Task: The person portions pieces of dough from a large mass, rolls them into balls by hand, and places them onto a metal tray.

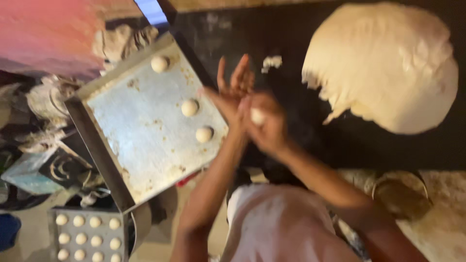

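Observation:
My left hand and my right hand meet palm to palm over the dark counter. A small dough ball is pressed between them. The left hand's fingers are stretched up and apart, while the right hand curls around the ball. Just left of the hands lies a metal tray, tilted in view, with three dough balls spaced along its right side. A large mass of pale dough rests on the counter to the right of the hands.
A small dough scrap lies on the counter above the hands. A second tray at the lower left holds several dough balls in rows. Floury clutter sits at the left edge, and a round container is at the lower right.

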